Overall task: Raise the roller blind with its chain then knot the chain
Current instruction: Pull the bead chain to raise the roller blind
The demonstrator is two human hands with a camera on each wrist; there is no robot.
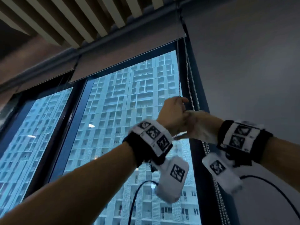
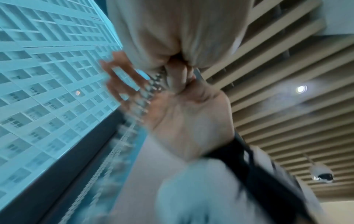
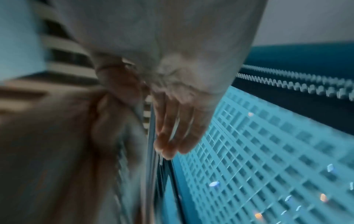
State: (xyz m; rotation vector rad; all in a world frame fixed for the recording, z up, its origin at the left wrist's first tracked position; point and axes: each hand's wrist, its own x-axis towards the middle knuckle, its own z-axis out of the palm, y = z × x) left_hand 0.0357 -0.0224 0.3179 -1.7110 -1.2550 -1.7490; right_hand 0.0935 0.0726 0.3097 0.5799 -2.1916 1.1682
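Note:
The grey roller blind (image 1: 126, 57) is rolled up high, with only a short strip across the top of the window. Its bead chain (image 1: 190, 88) hangs along the right window frame down to both hands and carries on below them (image 1: 218, 194). My left hand (image 1: 173, 114) is raised with its fingers (image 2: 180, 75) curled round the chain (image 2: 152, 84). My right hand (image 1: 199, 125) meets it from the right. Its fingers (image 3: 172, 128) are stretched out and blurred, and the chain lies across their base (image 2: 141, 100). The spot where the two hands touch hides how the chain runs.
Tall window panes (image 1: 129, 127) with dark frames fill the left and middle. A grey wall (image 1: 251, 70) rises at the right, and a slatted ceiling (image 1: 81, 18) lies overhead. Black cables (image 1: 138, 192) dangle from the wrist devices.

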